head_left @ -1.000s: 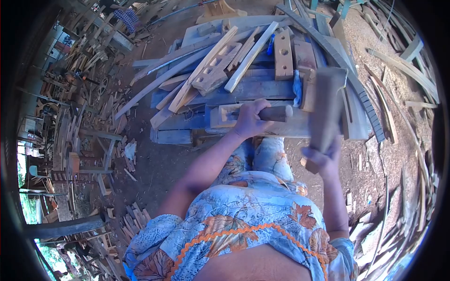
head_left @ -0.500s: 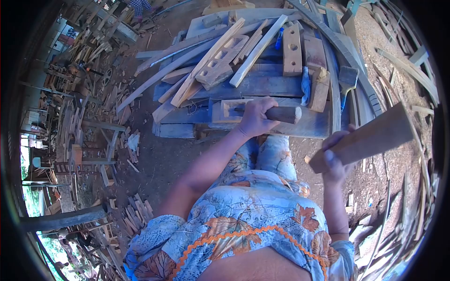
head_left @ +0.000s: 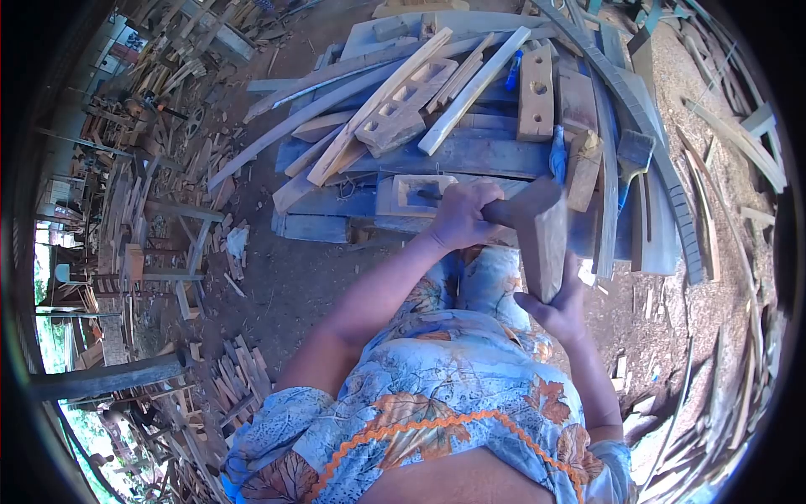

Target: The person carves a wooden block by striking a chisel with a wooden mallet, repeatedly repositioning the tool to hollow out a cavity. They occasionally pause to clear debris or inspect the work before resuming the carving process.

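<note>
My left hand (head_left: 463, 215) is wrapped round the dark wooden handle of a chisel (head_left: 497, 212). The chisel lies nearly level, and its blade tip reaches into the rectangular recess of a pale wooden piece (head_left: 391, 196) on the near side of the bench. A thick, tapered wooden block (head_left: 542, 244) is gripped at its lower end by my right hand (head_left: 561, 309). The block's wide upper end is right at the butt of the chisel handle and overlaps it in this view.
On the plank bench (head_left: 495, 154) lie long wooden strips (head_left: 474, 91), a block with several square recesses (head_left: 407, 107), a block with round holes (head_left: 536, 92) and a brush (head_left: 635, 151). A blue pen (head_left: 514, 70) lies among them. Scrap wood (head_left: 243, 374) covers the ground on both sides.
My right hand has swung the wooden block inward from the right, up to the end of the chisel handle. My left hand stays at the recessed piece with the chisel.
</note>
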The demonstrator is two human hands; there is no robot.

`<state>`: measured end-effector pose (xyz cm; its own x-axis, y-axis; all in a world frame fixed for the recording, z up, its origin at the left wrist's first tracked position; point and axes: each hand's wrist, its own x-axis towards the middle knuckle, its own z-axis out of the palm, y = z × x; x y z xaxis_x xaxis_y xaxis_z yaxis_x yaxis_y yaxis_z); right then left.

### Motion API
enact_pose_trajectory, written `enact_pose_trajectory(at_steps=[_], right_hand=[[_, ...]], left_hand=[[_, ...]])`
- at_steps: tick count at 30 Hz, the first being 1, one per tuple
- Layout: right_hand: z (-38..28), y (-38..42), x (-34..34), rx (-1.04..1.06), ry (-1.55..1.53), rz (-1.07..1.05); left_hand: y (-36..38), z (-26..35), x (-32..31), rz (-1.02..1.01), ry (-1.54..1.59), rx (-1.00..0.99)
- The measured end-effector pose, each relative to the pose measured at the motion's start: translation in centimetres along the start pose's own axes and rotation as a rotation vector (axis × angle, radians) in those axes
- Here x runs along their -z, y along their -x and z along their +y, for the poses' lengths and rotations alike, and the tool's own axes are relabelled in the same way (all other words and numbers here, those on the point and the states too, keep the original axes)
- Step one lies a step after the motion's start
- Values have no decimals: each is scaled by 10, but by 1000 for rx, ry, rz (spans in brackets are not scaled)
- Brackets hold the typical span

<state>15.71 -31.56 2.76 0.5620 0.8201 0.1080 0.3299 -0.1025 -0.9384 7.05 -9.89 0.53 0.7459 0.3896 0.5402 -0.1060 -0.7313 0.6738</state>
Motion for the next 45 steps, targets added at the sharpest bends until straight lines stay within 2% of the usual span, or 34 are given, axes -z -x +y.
enact_pose_trajectory(at_steps=[2,4,5,6,8,10,11,14,15,16,18,20,21,22,24,25,28,30,32,34,36,42,45], right_hand=[[-9,1,11,-92,-212,-28],[-3,6,31,-88,-266,35],[-5,0,36,165,-261,163],[-20,-7,25,265,-440,387],[-21,-6,-2,211,-789,462],[-6,-1,4,-196,-126,52],[0,-1,-4,-216,-209,-17],[-20,-4,9,-148,-382,67],[-18,-2,19,-146,-325,115],[-17,-13,21,172,-212,271],[-33,-12,3,170,-604,454],[-14,-4,-5,-37,-460,236],[-9,-8,-11,-290,-149,76],[-9,-9,-20,-281,-372,11],[-12,-16,-23,-177,-514,1],[-8,-19,-22,-188,-516,-3],[7,-40,-18,-243,-416,4],[7,-59,-28,-305,-286,40],[14,-73,-39,-314,-282,37],[35,-83,-49,-331,-60,-106],[36,-88,-51,-342,-72,-122],[33,-95,-54,-388,26,-169],[31,-92,-55,-367,203,-186]], left_hand=[[0,-8,3,-67,-25,12],[2,-7,5,-46,-29,21],[0,-7,5,-12,-30,4],[1,-7,5,-9,-28,3],[1,-5,5,-45,-23,35],[0,-7,9,-56,-42,27],[1,-7,10,-78,-61,27],[2,-10,12,-52,-24,33],[4,-10,13,-55,-23,39],[3,-9,13,-54,-24,46],[0,-9,15,-43,-21,39],[0,-8,16,-5,-6,7],[0,-10,17,1,-1,3],[3,-11,19,-33,-4,20],[2,-13,27,-60,-12,40],[3,-13,32,45,84,77],[-6,-18,59,342,435,162],[-4,-37,87,407,653,323],[-6,-49,103,594,808,397],[-6,-51,120,704,841,420],[-3,-54,134,792,944,385],[7,-68,138,797,1045,356],[8,-72,133,823,1046,364]])
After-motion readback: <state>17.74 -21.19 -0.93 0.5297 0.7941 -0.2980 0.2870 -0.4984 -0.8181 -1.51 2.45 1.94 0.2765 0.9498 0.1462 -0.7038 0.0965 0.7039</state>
